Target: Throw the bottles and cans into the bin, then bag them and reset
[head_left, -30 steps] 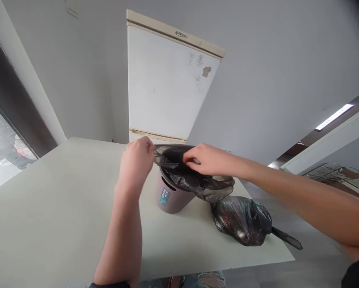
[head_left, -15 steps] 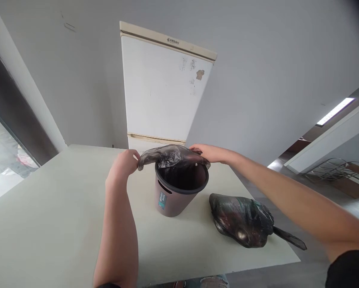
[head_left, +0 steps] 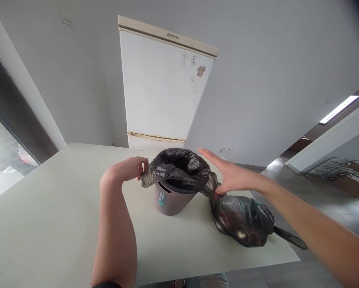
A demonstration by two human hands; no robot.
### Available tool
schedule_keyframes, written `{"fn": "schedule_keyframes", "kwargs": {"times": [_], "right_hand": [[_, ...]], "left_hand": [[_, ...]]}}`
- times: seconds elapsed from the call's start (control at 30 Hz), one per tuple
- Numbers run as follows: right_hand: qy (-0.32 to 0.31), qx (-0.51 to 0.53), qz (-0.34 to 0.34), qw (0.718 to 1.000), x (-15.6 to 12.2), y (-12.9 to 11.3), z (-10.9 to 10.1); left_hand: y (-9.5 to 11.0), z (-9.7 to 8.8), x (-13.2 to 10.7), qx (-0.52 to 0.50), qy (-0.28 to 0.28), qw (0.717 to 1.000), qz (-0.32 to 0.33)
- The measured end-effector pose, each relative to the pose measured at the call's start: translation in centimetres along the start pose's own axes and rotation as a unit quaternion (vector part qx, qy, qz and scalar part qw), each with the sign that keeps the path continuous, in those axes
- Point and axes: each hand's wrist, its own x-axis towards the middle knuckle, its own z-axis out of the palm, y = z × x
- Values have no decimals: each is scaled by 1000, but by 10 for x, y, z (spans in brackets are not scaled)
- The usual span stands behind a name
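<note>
A thin black garbage bag [head_left: 170, 173] lines a mauve trash bin [head_left: 176, 202] and is draped over most of its dark rim. Part of the rim shows bare at the front. My left hand [head_left: 130, 167] is at the left of the bin, its fingers curled onto the bag's loose edge. On the other side, my right hand [head_left: 236, 176] has its fingers spread and its thumb against the bag's right edge. Just below that hand lies a tied, filled black garbage bag [head_left: 242, 220], its knotted tail pointing right.
The bin and filled bag stand on a pale table [head_left: 62, 216], the bag close to its right corner. A white refrigerator [head_left: 167, 84] stands beyond the table against the grey wall. A metal rack [head_left: 332, 170] is on the floor at far right.
The bag's front edge has come forward over the bin's mouth and down across the front rim. My right hand has moved right and nearer, and its fingers have spread. My left hand dropped slightly.
</note>
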Motion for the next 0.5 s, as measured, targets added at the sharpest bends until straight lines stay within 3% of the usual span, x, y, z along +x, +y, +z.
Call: {"fn": "schedule_keyframes", "kwargs": {"times": [0.07,0.13,0.23,0.33,0.5], "right_hand": [[97,-65,-67,991,-13,-6,21],[175,-137,-190,956,-24,-12,41],[199,-242,-344,885,-32,-21,67],[200,-305,-365,857,-28,-25,83],[175,-356,-375,838,-13,-9,100]], "left_hand": [[-3,-2,0,1,-7,1000,-10],[-7,-4,0,1,-9,1000,-14],[-10,-3,2,-7,2,1000,1],[-11,-1,9,-13,6,1000,21],[-4,5,25,-1,1,997,73]]}}
